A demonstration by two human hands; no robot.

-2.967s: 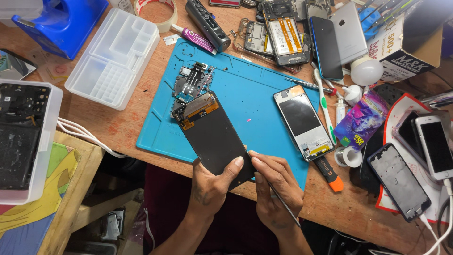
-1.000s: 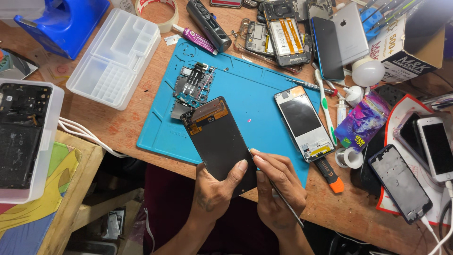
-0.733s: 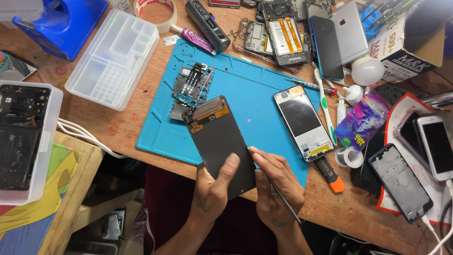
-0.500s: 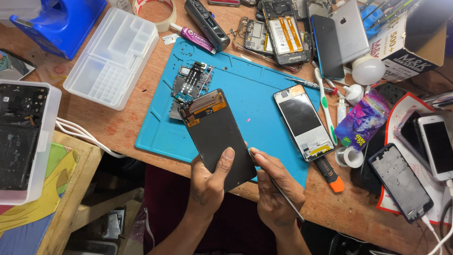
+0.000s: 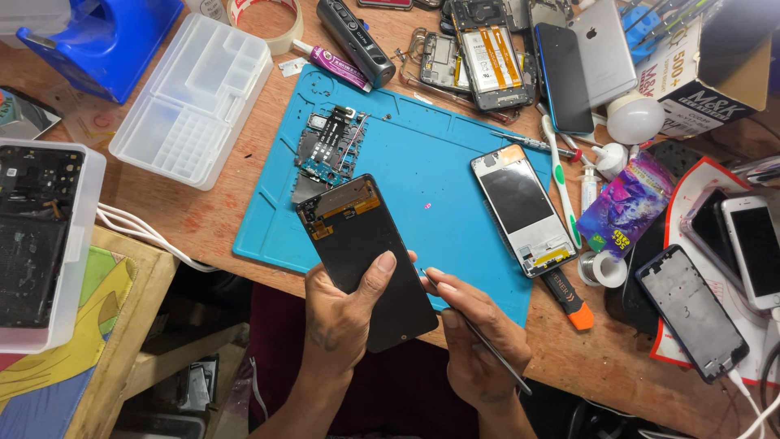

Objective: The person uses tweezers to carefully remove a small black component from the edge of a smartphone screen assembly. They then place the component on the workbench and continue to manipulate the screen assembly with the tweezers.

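Cluttered tabletop (image 5: 211, 211) with blue mat (image 5: 422, 187): left hand (image 5: 341, 317) closed on the black phone screen (image 5: 366, 260), tilting it steady at the near edge while right hand (image 5: 471, 341) pinches a thin metal tool (image 5: 475, 341) toward its edge

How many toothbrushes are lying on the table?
1. A white and green toothbrush lies at the right edge of the blue mat, beside the opened phone frame. Others may be hidden under the clutter at the top right.

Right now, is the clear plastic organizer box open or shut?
Open. The clear organizer box shows no lid over its compartments; the dividers are exposed and the compartments look empty.
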